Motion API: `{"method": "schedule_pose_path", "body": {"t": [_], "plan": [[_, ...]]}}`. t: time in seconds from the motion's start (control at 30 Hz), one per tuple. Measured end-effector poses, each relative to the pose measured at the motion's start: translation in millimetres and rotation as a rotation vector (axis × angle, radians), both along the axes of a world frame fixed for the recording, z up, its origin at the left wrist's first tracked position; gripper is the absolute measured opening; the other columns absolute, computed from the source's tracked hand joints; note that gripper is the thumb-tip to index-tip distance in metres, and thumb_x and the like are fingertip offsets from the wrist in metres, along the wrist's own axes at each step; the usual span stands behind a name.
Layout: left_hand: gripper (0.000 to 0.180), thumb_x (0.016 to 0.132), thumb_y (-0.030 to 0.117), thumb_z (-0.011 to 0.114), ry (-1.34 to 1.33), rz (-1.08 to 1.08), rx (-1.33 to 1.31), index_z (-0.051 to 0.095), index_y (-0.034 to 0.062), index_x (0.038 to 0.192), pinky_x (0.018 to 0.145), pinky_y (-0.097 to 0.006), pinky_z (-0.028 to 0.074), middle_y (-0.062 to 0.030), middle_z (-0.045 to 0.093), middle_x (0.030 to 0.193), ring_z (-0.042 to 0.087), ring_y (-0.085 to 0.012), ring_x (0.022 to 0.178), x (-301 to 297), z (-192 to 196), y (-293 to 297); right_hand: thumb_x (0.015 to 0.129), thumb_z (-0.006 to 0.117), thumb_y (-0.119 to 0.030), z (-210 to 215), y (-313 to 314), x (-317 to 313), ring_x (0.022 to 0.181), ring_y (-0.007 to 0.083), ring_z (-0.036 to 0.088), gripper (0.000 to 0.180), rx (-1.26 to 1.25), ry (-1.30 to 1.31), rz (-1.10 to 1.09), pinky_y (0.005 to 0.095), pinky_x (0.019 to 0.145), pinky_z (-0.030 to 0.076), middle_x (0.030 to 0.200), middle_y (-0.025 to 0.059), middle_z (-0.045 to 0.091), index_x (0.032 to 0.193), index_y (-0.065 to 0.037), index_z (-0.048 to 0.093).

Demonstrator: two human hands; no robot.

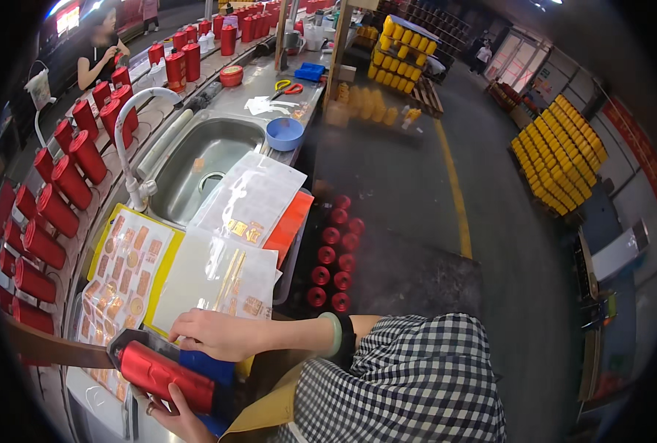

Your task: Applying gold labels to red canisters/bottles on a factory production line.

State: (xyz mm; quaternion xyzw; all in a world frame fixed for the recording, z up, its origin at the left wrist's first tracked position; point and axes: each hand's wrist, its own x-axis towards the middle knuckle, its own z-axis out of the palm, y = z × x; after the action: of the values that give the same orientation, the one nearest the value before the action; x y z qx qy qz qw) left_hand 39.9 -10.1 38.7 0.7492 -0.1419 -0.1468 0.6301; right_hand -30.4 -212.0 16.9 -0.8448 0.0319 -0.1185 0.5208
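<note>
Right now the left hand (pixel 177 413) cups a red cylinder (pixel 162 376) from beneath, at about seven o'clock in the view, fingers curled round its lower side. The right hand (pixel 214 334) lies flat on a clear sheet of gold stickers (pixel 221 277), fingertips pressing its near edge; nothing is pinched. Judging by this, the cylinder could roll off the blue cloth (pixel 206 367) if the cupping loosens, and the loosely stacked sheets could slide toward the sink (pixel 195 166) at eleven o'clock.

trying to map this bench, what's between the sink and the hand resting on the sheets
In the head view, clear plastic sheets of gold stickers and an orange sheet lie between the sink and the right hand.
</note>
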Motion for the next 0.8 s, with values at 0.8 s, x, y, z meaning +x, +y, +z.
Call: {"method": "schedule_pose_path", "body": {"t": [0.8], "plan": [[0.070, 0.099, 0.014, 0.065, -0.080, 0.107, -0.052, 0.028, -0.0092, 0.154, 0.113, -0.039, 0.039, -0.0214, 0.041, 0.154, 0.048, -0.0271, 0.134, 14, -56, 14, 0.101, 0.056, -0.023, 3, -2, -20, 0.113, 0.0396, 0.061, 0.034, -0.015, 0.092, -0.007, 0.0443, 0.099, 0.048, 0.116, 0.0249, 0.065, 0.121, 0.003, 0.062]]}}
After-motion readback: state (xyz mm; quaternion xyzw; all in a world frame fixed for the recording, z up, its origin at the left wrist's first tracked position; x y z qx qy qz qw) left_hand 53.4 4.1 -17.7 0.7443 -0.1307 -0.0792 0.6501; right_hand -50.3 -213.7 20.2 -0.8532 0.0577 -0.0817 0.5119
